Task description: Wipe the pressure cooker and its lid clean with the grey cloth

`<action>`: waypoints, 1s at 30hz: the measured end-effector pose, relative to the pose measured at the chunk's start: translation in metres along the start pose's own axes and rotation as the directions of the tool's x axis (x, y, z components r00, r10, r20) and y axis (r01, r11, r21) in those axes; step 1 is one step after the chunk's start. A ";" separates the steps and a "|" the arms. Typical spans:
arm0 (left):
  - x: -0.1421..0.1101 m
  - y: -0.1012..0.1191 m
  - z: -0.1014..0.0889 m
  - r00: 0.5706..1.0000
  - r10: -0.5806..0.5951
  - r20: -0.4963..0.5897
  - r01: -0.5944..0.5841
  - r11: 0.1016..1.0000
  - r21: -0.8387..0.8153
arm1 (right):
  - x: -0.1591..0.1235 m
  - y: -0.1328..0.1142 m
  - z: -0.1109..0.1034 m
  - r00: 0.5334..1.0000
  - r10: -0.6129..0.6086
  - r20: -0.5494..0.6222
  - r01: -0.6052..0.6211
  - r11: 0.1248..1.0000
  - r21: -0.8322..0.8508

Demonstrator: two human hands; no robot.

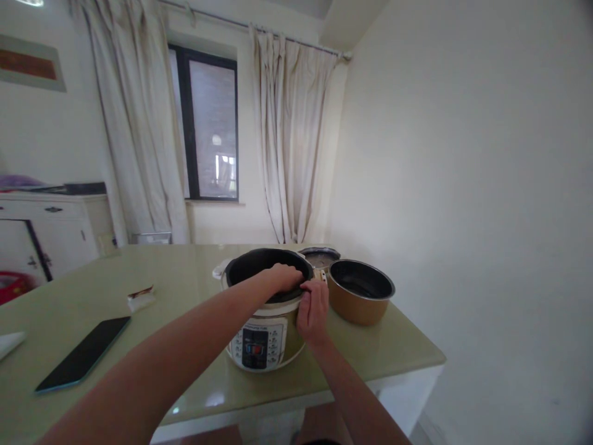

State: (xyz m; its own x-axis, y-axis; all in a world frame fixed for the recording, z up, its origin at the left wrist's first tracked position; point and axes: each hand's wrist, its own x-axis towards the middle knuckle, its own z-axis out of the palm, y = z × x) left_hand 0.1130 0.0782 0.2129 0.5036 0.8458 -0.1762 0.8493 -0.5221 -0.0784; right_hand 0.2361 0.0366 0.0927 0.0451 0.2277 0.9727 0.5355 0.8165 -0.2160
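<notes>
A white and gold electric pressure cooker stands lidless near the table's front edge, its dark inside exposed and its control panel facing me. My left hand reaches over the rim into the cooker, its fingers curled against the inner right wall. Whatever lies under those fingers is hidden. On the right side of the rim, my right hand is closed around the cooker's edge, fingers on top. Close beside it sits a gold inner pot with a black interior. Behind that pot is a round, dark-rimmed lid-like piece, partly covered.
On the left of the greenish table lie a dark tablet and a small crumpled packet. A white object shows at the left edge. The wall rises to the right, and curtains hang behind.
</notes>
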 end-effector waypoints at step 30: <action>-0.081 -0.042 0.254 0.345 -0.816 -0.464 -0.425 0.305 -0.852 | 0.088 -0.019 -0.023 0.849 0.110 0.517 -0.029 0.986 -0.163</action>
State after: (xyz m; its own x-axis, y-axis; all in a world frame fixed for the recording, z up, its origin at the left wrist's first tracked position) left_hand -0.0037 0.0039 -0.0188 -0.4461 0.7687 0.4583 0.1799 -0.4246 0.8873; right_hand 0.2495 0.0286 0.1840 -0.3384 0.5576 0.7580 0.6640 0.7122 -0.2275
